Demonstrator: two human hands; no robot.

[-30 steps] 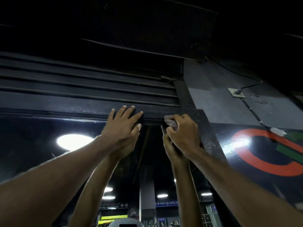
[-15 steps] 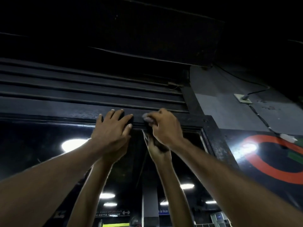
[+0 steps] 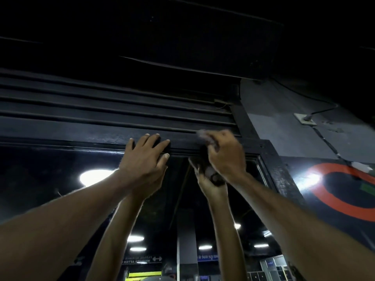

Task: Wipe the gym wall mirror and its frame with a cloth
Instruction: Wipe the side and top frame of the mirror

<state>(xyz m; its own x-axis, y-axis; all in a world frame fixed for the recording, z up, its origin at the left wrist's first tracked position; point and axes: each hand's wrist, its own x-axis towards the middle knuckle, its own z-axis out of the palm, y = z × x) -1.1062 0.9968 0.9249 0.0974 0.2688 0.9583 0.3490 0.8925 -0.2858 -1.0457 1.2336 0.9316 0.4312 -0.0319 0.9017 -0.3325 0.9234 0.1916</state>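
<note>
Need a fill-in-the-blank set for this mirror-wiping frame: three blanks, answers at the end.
1. The right hand grips a ___ against the mirror frame.
2. The left hand rests flat, fingers straight, on the frame's ___ bar.
3. The orange ring is painted on the wall to the ___ of the mirror.
Missing words: cloth; top; right.

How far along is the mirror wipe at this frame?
Done: nothing confirmable; the dark top frame rail shows no clear wiped patch. In hand: the right hand presses the cloth on that rail near its right corner, the left hand flat beside it. Left: the mirror glass, probably the right upright.
</note>
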